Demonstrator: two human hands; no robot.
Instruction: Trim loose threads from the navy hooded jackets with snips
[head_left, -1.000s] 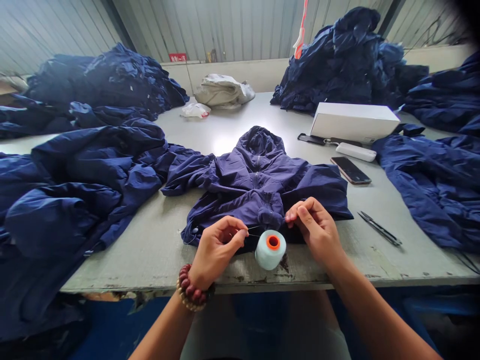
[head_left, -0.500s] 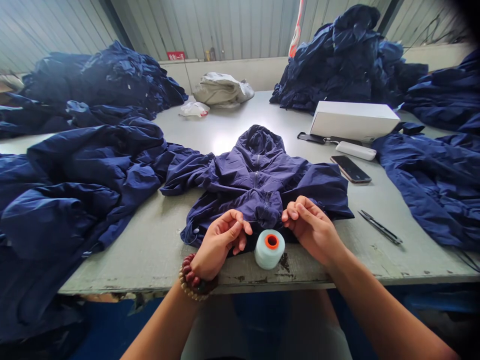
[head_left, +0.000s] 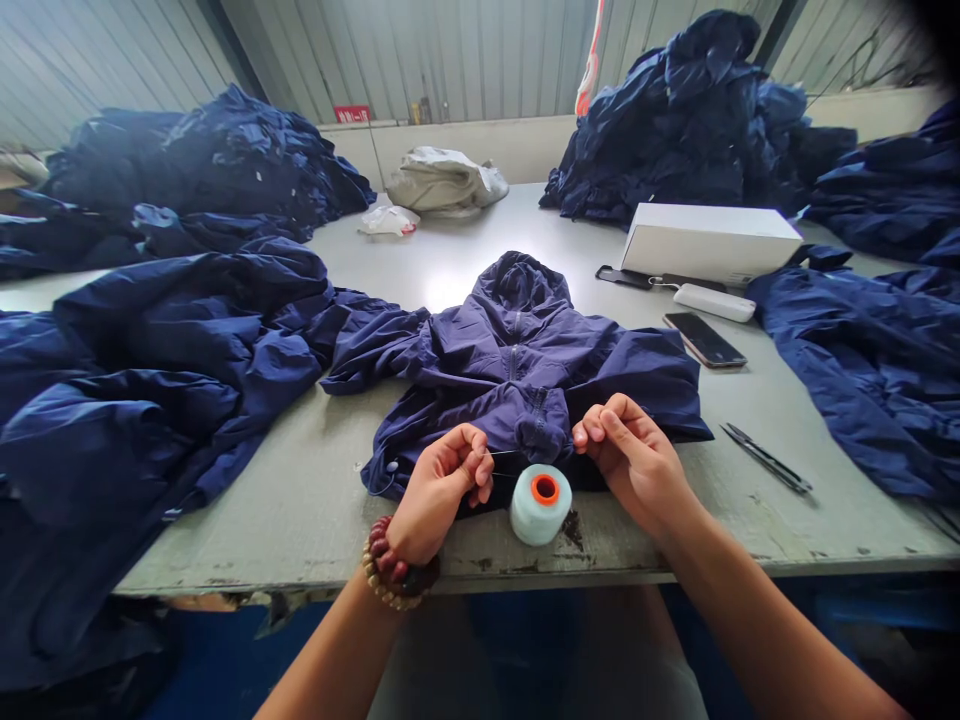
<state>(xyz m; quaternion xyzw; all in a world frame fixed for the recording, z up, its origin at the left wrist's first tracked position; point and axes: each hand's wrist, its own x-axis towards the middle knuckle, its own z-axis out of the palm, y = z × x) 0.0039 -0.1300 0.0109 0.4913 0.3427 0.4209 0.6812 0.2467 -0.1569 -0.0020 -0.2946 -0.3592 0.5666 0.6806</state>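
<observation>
A navy hooded jacket (head_left: 517, 350) lies spread on the table, hood to the far side. My right hand (head_left: 634, 460) pinches a gathered fold of its fabric near the lower middle. My left hand (head_left: 442, 490) is closed at the fingertips on a fine needle (head_left: 504, 452) with thread, which points toward that fold. Its exact length is hard to see. Between my hands and just nearer to me stands a pale blue thread spool (head_left: 541, 505) with an orange core. A beaded bracelet (head_left: 394, 567) circles my left wrist.
Large heaps of navy garments lie left and right on the grey table (head_left: 292, 510), whose worn front edge runs close to my arms. To the right are thread snips (head_left: 766, 459), a phone (head_left: 705, 340), a white power bank (head_left: 714, 302) and a white box (head_left: 711, 245).
My left hand has turned, with its fingers curled in closer around the needle. My right hand keeps its pinch on the same fold, and the spool stays in place.
</observation>
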